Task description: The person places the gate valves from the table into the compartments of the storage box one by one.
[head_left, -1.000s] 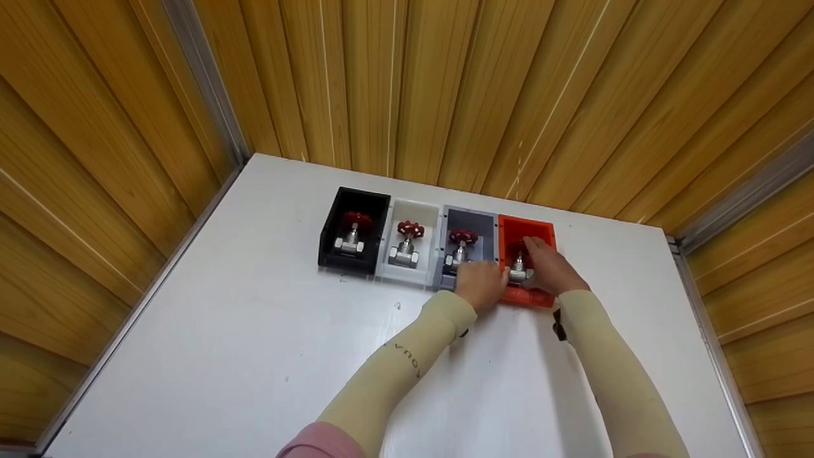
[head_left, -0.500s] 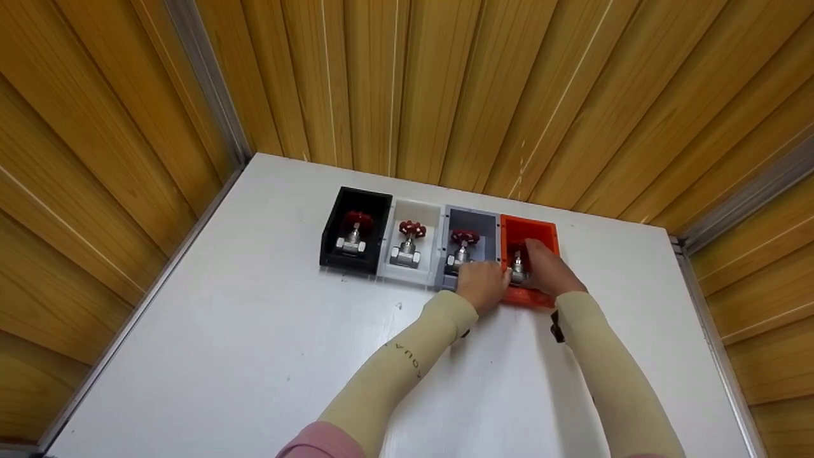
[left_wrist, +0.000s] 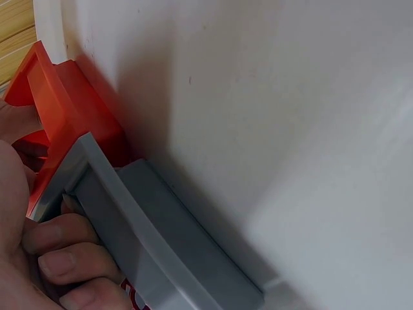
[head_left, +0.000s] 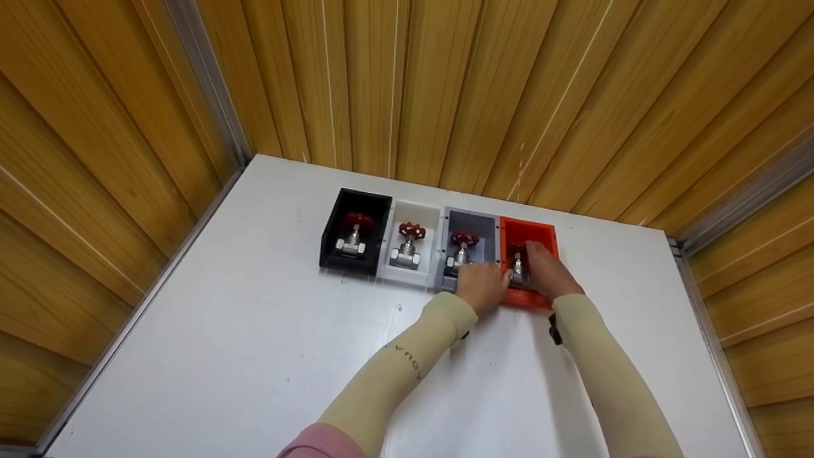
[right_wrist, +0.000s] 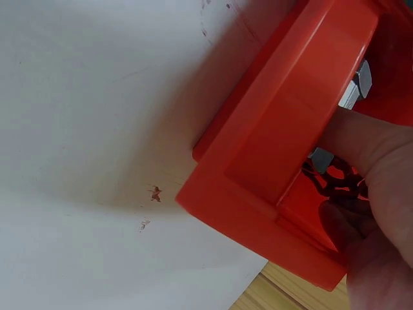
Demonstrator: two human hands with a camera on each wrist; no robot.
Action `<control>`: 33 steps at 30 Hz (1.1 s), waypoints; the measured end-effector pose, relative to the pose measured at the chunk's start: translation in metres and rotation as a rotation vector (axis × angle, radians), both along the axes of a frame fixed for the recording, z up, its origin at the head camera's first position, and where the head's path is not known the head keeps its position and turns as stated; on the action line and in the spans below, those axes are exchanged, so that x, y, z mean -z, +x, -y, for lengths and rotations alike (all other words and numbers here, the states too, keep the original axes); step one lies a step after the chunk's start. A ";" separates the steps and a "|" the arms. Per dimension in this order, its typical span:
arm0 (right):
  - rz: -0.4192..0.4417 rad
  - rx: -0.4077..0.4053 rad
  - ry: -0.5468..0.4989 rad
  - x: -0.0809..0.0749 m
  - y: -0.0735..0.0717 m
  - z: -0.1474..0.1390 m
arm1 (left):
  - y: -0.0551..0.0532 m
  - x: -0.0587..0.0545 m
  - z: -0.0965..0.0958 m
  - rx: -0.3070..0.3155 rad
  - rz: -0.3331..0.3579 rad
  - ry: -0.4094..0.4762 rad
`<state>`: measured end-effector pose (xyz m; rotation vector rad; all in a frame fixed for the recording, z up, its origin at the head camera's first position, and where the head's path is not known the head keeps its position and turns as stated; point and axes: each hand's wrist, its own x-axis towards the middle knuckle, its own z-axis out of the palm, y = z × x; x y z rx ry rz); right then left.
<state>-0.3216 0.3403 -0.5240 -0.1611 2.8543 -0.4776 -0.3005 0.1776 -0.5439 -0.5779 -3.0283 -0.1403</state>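
Observation:
My left hand [head_left: 481,286] grips the meeting walls of the grey bin [head_left: 472,219] and the orange bin [head_left: 526,298]. In the left wrist view its fingers [left_wrist: 71,261] curl inside the grey bin's front. Within the orange bin stands a metal valve [head_left: 517,272] with a red handwheel, partly hidden. My right hand [head_left: 552,270] reaches in from the right and holds this valve. The right wrist view shows the thumb [right_wrist: 352,139] against its metal body, with fingers behind near the dark red handwheel [right_wrist: 339,184]. Another valve [head_left: 459,254] stands in the grey bin.
To the left, a white bin [head_left: 416,210] and a black bin [head_left: 334,254] each hold a red-wheeled valve [head_left: 407,251]. All the bins stand side by side on a white table [head_left: 254,331]. Wood-patterned panels [head_left: 420,95] rise behind and at both sides.
My right hand has moved slightly left and deeper around the valve in the orange bin. The valve has turned, so its body looks narrower. My left hand keeps its place.

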 end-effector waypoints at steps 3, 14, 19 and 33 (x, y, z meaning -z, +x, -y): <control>-0.011 -0.005 0.014 0.001 0.001 0.000 | 0.000 0.000 0.000 0.003 0.010 0.001; -0.049 -0.027 0.050 -0.003 0.009 0.005 | 0.001 0.002 0.000 0.008 -0.034 0.014; -0.022 0.006 0.027 -0.003 0.010 0.006 | 0.002 0.000 0.002 0.003 0.005 0.021; -0.006 0.057 -0.043 -0.010 0.020 0.011 | 0.006 -0.003 0.013 0.029 0.047 0.093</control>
